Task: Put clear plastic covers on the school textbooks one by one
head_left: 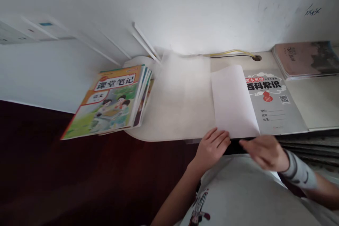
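A grey-covered book (278, 102) with Chinese lettering lies on the desk in front of me. Over its left part curves a blank white sheet (234, 102). From there a clear plastic sheet (182, 95) spreads leftward, blurred. My left hand (212, 148) rests at the sheet's lower left corner, fingers stretched side by side, thumb hidden. My right hand (265, 152) is just below the book's near edge, fingers curled in and somewhat blurred. Whatever those fingers pinch, if anything, cannot be made out.
A stack of workbooks (113, 102) sits at the desk's left end, jutting past its edge. More books (304, 58) lie at the back right. Yellow and black cables (230, 53) run along the wall into a desk hole (257, 58). White rods (145, 42) lean behind.
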The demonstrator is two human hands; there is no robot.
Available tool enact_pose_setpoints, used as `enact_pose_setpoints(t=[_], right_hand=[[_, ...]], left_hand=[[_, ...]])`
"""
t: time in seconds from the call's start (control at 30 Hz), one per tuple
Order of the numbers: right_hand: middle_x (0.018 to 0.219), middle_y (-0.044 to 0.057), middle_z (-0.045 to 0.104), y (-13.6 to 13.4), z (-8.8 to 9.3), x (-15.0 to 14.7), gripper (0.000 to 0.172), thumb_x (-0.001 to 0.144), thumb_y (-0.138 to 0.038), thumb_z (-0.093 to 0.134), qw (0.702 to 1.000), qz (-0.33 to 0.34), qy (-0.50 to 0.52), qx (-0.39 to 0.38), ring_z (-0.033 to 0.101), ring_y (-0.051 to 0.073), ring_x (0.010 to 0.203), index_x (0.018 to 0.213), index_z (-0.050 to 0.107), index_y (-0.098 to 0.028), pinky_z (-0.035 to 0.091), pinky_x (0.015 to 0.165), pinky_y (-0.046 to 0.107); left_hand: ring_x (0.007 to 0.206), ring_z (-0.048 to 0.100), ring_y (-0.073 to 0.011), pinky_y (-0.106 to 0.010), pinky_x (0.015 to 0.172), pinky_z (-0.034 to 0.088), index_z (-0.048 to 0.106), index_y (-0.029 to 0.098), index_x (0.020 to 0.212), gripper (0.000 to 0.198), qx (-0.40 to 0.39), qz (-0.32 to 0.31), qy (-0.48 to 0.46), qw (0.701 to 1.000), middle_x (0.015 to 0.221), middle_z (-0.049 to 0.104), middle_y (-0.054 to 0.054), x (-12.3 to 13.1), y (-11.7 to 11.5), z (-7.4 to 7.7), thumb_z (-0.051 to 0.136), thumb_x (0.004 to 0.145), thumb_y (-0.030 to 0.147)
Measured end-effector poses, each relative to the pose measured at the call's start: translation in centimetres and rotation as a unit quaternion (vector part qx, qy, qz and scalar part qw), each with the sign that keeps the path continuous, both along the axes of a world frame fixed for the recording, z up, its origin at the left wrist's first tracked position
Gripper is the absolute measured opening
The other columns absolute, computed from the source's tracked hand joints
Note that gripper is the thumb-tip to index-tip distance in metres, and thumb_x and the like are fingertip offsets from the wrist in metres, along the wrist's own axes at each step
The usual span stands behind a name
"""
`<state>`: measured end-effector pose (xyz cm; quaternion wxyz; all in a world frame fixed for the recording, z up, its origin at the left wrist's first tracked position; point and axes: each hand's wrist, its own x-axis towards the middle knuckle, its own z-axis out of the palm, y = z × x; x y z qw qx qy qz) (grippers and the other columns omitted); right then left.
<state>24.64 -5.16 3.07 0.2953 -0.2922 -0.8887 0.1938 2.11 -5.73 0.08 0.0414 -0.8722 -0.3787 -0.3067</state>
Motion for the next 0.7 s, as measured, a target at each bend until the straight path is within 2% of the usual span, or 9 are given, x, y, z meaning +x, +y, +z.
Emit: enact_pose_setpoints(t=[0.03, 0.1, 0.17, 0.27, 0.33, 0.4, 0.5, 0.7], right_hand=[[0.086, 0.006, 0.070, 1.4, 1.0, 0.8, 0.038, 0.086, -0.021, 0.045, 0.998, -0.052, 0.021, 0.010, 0.065, 0.016, 0.066, 0.123, 0.054, -0.025, 0.052, 0.059, 0.030], [0.104, 0.009, 0.067, 5.8, 2.5, 2.0, 0.037, 0.087, -0.028, 0.046, 0.985, -0.170, 0.018, 0.008, 0.066, 0.021, 0.087, 0.122, 0.055, -0.023, 0.052, 0.079, 0.037], [0.124, 0.012, 0.057, 11.7, 2.9, 2.4, 0.044, 0.086, -0.038, 0.047, 0.978, -0.206, -0.006, 0.017, 0.054, 0.027, 0.115, 0.126, 0.052, -0.020, 0.043, 0.097, 0.045], [0.143, 0.015, 0.034, 20.2, 1.5, 1.6, 0.070, 0.078, -0.055, 0.052, 0.975, -0.215, -0.046, -0.016, 0.026, 0.032, 0.135, 0.133, 0.044, -0.014, 0.026, 0.109, 0.050], [0.148, 0.015, 0.025, 24.0, 0.0, 0.5, 0.082, 0.073, -0.062, 0.053, 0.964, -0.238, -0.068, -0.095, 0.016, 0.034, 0.138, 0.137, 0.037, -0.014, 0.019, 0.111, 0.053], [0.149, 0.014, 0.022, 25.6, -1.5, -0.5, 0.087, 0.071, -0.066, 0.054, 0.956, -0.239, -0.066, -0.157, 0.012, 0.035, 0.139, 0.140, 0.032, -0.017, 0.015, 0.111, 0.055], [0.152, 0.012, 0.014, 25.6, -3.3, -1.5, 0.090, 0.068, -0.066, 0.057, 0.957, -0.222, -0.044, -0.179, 0.011, 0.035, 0.139, 0.141, 0.030, -0.020, 0.011, 0.111, 0.055], [0.152, 0.014, 0.010, 24.6, -4.2, -1.8, 0.090, 0.068, -0.061, 0.060, 0.960, -0.224, -0.033, -0.167, 0.010, 0.034, 0.139, 0.141, 0.030, -0.017, 0.013, 0.113, 0.051]], left_hand=[[0.099, 0.062, -0.0134, -0.033, 0.100, 0.043, 0.064, 0.017, 0.096, 0.013, 0.009, -0.003, -0.004, 1.000, 0.101, 0.070, -0.003, 0.6, -0.3, 0.2, 0.056, 0.085, 0.018], [0.108, 0.058, -0.0137, -0.033, 0.104, 0.039, 0.063, 0.019, 0.101, 0.017, 0.036, -0.023, -0.009, 0.999, 0.109, 0.068, -0.002, 2.2, -0.6, 0.7, 0.055, 0.086, 0.022], [0.120, 0.050, -0.0162, -0.034, 0.107, 0.035, 0.059, 0.020, 0.112, 0.025, 0.058, -0.041, 0.012, 0.997, 0.122, 0.061, -0.004, 4.2, -0.5, 1.1, 0.051, 0.088, 0.021], [0.129, 0.039, -0.0244, -0.042, 0.107, 0.033, 0.050, 0.012, 0.124, 0.036, 0.041, -0.004, 0.074, 0.996, 0.135, 0.049, -0.011, 6.9, 0.5, 1.2, 0.042, 0.090, 0.017], [0.131, 0.035, -0.0274, -0.045, 0.107, 0.033, 0.047, 0.008, 0.127, 0.039, 0.018, 0.026, 0.102, 0.994, 0.139, 0.044, -0.016, 7.9, 1.1, 0.9, 0.037, 0.090, 0.015], [0.133, 0.033, -0.0270, -0.045, 0.108, 0.031, 0.044, 0.006, 0.129, 0.041, 0.008, 0.036, 0.114, 0.993, 0.141, 0.040, -0.018, 8.3, 1.5, 0.3, 0.035, 0.091, 0.015], [0.133, 0.033, -0.0262, -0.044, 0.109, 0.030, 0.044, 0.006, 0.130, 0.041, 0.002, 0.037, 0.125, 0.991, 0.141, 0.039, -0.018, 8.1, 1.4, -0.4, 0.033, 0.091, 0.015], [0.131, 0.036, -0.0270, -0.046, 0.108, 0.031, 0.044, 0.004, 0.129, 0.041, 0.008, 0.042, 0.129, 0.991, 0.139, 0.043, -0.018, 7.7, 1.0, -1.0, 0.032, 0.091, 0.014]])
